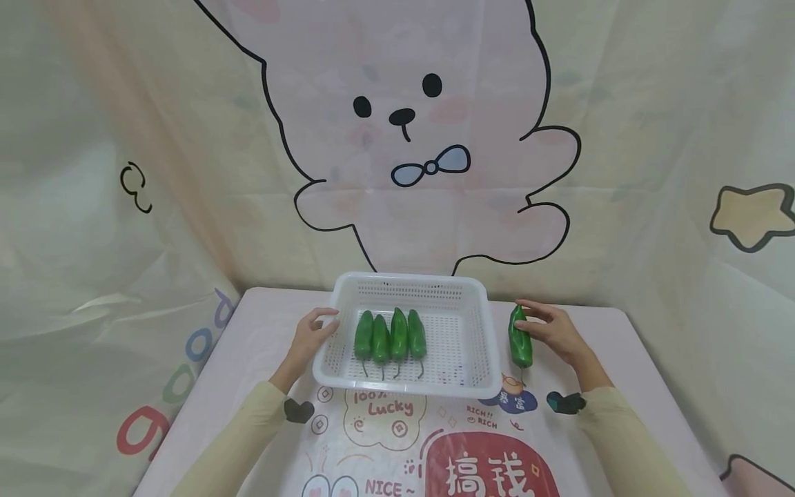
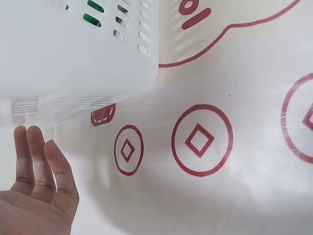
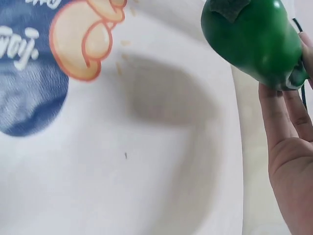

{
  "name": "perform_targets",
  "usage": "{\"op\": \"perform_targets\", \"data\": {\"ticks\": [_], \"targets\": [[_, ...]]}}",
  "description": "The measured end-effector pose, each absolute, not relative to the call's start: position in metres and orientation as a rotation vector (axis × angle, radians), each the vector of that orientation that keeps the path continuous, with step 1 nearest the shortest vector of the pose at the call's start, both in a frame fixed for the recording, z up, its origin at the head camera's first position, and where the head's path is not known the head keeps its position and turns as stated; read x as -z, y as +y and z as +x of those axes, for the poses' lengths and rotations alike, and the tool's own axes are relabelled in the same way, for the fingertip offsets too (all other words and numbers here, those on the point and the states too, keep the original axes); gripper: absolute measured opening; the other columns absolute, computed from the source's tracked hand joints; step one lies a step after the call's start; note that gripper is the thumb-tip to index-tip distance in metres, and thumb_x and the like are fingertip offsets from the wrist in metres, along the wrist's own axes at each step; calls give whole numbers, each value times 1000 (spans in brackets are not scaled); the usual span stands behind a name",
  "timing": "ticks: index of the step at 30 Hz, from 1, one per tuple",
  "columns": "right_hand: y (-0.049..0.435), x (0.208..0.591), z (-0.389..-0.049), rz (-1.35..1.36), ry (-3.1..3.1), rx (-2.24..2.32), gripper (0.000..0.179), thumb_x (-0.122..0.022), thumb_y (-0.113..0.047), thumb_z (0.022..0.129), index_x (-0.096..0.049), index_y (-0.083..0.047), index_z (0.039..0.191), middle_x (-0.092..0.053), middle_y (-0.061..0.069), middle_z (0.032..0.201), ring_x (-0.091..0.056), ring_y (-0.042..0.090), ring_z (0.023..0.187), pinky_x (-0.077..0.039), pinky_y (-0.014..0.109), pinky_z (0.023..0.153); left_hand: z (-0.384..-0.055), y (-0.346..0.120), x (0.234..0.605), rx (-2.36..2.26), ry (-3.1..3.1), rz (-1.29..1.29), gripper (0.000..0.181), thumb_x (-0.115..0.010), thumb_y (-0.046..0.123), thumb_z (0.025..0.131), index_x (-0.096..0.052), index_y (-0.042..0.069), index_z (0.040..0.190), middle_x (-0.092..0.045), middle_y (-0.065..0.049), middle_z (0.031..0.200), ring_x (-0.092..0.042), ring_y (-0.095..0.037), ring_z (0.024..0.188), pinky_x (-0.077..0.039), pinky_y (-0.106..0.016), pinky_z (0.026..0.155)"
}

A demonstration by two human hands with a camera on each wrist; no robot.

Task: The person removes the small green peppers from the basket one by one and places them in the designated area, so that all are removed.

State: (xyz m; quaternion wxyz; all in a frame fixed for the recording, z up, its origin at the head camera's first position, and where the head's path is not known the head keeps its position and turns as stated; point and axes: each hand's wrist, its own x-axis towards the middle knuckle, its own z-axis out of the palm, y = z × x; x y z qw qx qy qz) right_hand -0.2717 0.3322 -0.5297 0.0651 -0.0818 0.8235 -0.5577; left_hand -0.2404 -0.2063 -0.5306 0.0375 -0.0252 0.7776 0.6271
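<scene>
A white perforated plastic basket (image 1: 406, 392) stands on the table, and several green peppers (image 1: 399, 335) lie side by side in its left half, stems toward me. My left hand (image 1: 308, 338) is at the basket's left rim, with fingertips overlapping it in the head view. In the left wrist view, extended fingers (image 2: 41, 164) reach up to the basket's lower edge. To the right of the basket, my right hand (image 1: 553, 333) holds another green pepper (image 1: 520, 342) between thumb and fingers near its upper end, stem hanging down. The right wrist view shows that pepper (image 3: 254, 39) large above the tabletop.
A white cover printed with red lettering and cartoons lies over the table (image 1: 385, 476). Behind it hangs a curtain (image 1: 404, 207) with a large cartoon animal, and more printed sheets close off both sides. The table's right edge runs beyond my right hand.
</scene>
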Motion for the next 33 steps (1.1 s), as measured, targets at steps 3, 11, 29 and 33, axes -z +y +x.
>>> {"op": "perform_targets", "data": {"ticks": [3, 11, 29, 33], "targets": [[331, 532, -279, -272, 2508, 1637, 62, -77, -25, 94, -52, -5, 147, -45, 25, 148, -41, 47, 135, -55, 39, 95, -241, -208, 534, -1926, 2399, -94, 39, -64, 23, 102, -55, 6, 136, -59, -29, 124, -66, -42, 102, -62, -44, 76], [329, 546, -294, -305, 2481, 1657, 61, -77, -15, 93, -51, 2, 145, -46, 28, 146, -42, 50, 133, -58, 41, 91, -237, -205, 517, -1937, 2376, -64, 37, -62, 16, 103, -54, 2, 135, -59, -31, 123, -63, -49, 105, -61, -52, 81], [326, 565, -302, -182, 2586, 1472, 64, -78, -24, 93, -51, 2, 145, -49, 29, 143, -45, 49, 132, -46, 59, 103, -241, -204, 535, -1937, 2400, -103, 36, -65, 19, 101, -56, 6, 133, -57, -30, 127, -65, -46, 104, -62, -47, 77], [324, 567, -303, -181, 2606, 1449, 64, -78, -25, 92, -52, 3, 144, -53, 30, 139, -51, 48, 127, -53, 51, 97, -243, -204, 536, -1939, 2401, -112, 35, -65, 21, 100, -57, 8, 132, -59, -28, 125, -66, -43, 103, -62, -45, 77]]}}
